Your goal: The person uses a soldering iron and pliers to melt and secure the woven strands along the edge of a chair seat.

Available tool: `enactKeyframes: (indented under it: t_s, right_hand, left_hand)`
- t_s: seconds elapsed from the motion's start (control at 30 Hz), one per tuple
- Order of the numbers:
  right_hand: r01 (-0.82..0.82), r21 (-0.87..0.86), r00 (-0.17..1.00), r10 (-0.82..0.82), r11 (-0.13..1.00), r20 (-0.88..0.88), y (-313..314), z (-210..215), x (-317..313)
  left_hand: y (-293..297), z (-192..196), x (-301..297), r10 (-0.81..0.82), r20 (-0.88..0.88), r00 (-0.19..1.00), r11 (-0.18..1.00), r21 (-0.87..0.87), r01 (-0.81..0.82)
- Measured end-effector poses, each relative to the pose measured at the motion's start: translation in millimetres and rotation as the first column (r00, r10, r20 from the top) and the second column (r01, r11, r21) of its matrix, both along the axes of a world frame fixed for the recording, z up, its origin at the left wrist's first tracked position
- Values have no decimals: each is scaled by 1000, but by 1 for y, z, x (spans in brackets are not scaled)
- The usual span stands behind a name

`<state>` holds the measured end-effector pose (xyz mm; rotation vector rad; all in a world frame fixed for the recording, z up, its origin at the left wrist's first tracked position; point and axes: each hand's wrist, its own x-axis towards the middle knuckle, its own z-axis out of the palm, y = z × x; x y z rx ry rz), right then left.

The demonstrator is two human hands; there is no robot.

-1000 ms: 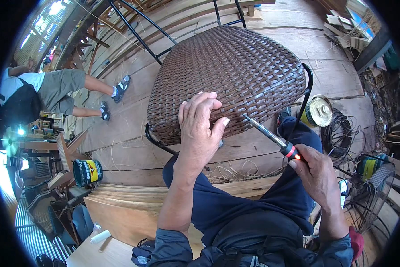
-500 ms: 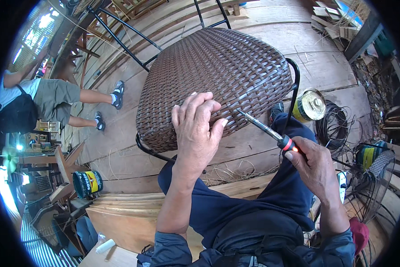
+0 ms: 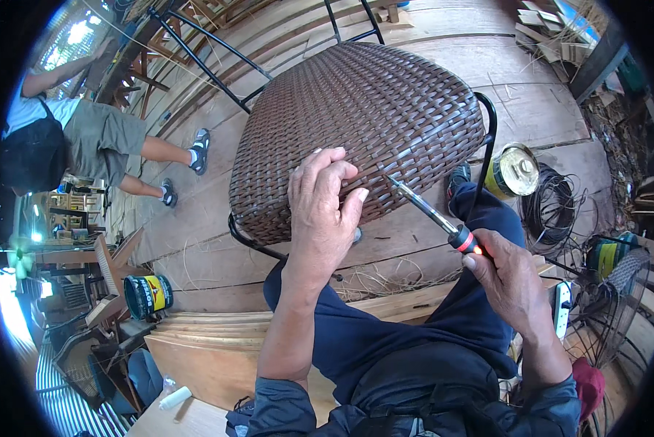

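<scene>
A chair seat of dark brown woven wicker [image 3: 349, 124] on a black metal frame lies before my knees. My left hand [image 3: 321, 207] rests flat on its near edge, fingers stretched out and a little apart, thumb toward the right. In my right hand [image 3: 509, 280] is a soldering iron [image 3: 438, 216], held by its black and red handle, where a small light glows. The iron's metal tip points up and left and meets the weave just right of my left thumb, or sits very close to it; I cannot tell whether it touches.
A yellow can [image 3: 513, 173] and a coil of dark strand [image 3: 549, 207] sit right of the seat. A white power strip [image 3: 562, 309] is beside my right forearm. At left stand a dark bucket [image 3: 148, 295] and a person in shorts [image 3: 105, 142]. Stacked boards [image 3: 210, 364] lie near my left elbow.
The whole view has shifted slightly, the seat sitting a bit farther right in it. The iron's tip has moved slightly left along the weave, nearer my left hand, which stays on the seat.
</scene>
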<state>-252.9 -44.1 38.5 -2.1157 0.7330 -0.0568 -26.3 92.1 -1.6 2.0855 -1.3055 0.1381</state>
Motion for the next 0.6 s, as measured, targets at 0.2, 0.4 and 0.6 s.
enactKeyframes:
  t_s: [0.2, 0.4, 0.6]
  right_hand:
    - [-88, 28, 996, 88, 996, 11, 3, 2, 0]
    - [-87, -13, 996, 87, 996, 24, 3, 2, 4]
    - [-109, -56, 993, 111, 993, 47, 2, 1, 8]
  left_hand:
    - [2, -4, -1, -10, -31, 999, 1000, -26, 9]
    - [2, -4, 1, -20, 5, 1000, 999, -34, 20]
    - [1, -1, -2, 1, -32, 999, 1000, -15, -2]
